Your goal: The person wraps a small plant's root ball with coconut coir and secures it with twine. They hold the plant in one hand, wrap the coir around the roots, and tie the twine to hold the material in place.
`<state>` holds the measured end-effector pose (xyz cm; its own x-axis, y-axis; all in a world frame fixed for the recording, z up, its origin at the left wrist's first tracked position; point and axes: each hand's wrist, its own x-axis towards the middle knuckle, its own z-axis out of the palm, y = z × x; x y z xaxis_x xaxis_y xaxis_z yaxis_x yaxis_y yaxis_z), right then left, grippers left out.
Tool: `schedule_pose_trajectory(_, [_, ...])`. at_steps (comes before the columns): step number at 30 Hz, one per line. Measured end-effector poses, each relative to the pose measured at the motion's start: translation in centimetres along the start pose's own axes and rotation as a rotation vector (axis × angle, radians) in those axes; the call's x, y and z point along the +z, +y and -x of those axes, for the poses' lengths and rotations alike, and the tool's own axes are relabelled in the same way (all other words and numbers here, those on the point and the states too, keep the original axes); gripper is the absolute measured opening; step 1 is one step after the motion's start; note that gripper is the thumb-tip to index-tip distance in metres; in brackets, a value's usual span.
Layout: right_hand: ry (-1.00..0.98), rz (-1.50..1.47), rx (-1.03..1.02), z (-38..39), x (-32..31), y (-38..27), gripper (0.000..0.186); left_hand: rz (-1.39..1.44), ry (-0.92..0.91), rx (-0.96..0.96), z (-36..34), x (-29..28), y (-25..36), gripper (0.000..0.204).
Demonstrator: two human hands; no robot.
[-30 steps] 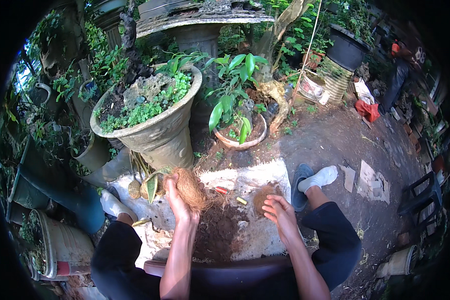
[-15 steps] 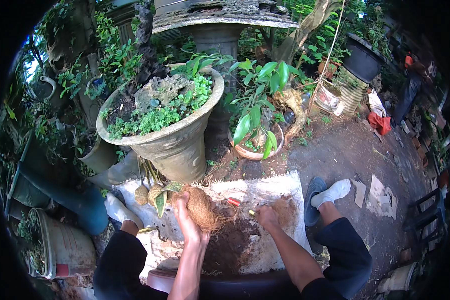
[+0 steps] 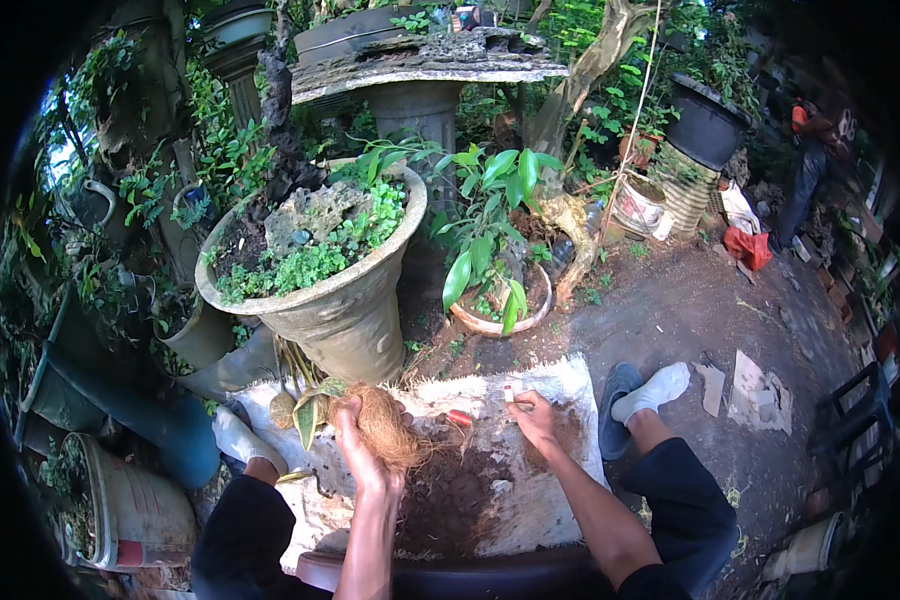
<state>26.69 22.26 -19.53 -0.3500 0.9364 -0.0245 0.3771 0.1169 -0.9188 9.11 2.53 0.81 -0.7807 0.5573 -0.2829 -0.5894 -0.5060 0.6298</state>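
My left hand (image 3: 358, 450) is closed round a clump of brown coconut fibre (image 3: 385, 425), thumb on its near side. A plant with green leaves edged in yellow (image 3: 311, 418) sticks out of the clump's left end. To the right, my right hand (image 3: 532, 417) pinches a small pale piece with a reddish tip (image 3: 509, 393), too small to name. A small red object (image 3: 459, 417) lies on the white sheet (image 3: 560, 380) between the hands. Dark soil (image 3: 450, 500) is spread on the sheet below them.
A big stone-coloured pot (image 3: 345, 330) with low greenery stands beyond the sheet. A shallow pot (image 3: 505, 325) with a leafy plant is right of it. A dirty white bucket (image 3: 145, 500) stands at left, a black chair (image 3: 855, 410) at right. Another person (image 3: 815, 170) is far right.
My right hand has lifted slightly, and the small pale piece now points up from its fingers. The fibre clump stays in my left hand. The whole view has shifted a little.
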Motion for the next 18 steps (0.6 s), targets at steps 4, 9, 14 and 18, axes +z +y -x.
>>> schedule_pose_trajectory(4, [-0.208, -0.231, 0.050, -1.7, -4.0, -6.4, 0.022, -0.052, 0.011, -0.052, 0.4, 0.7, 0.3, 0.040])
schedule_pose_trajectory(9, [-0.538, 0.004, -0.090, -2.1, -7.8, -12.9, 0.019, -0.038, -0.062, -0.045, 1.5, 1.5, 0.9, 0.043])
schedule_pose_trajectory(14, [-0.508, 0.184, -0.282, -0.6, -8.3, -13.4, 0.024, -0.009, -0.095, -0.033, 2.8, 2.6, 1.6, 0.043])
schedule_pose_trajectory(18, [-0.445, 0.174, -0.260, 0.8, -9.8, -14.8, 0.026, 0.129, -0.155, -0.010, 3.7, 2.8, 2.0, 0.030])
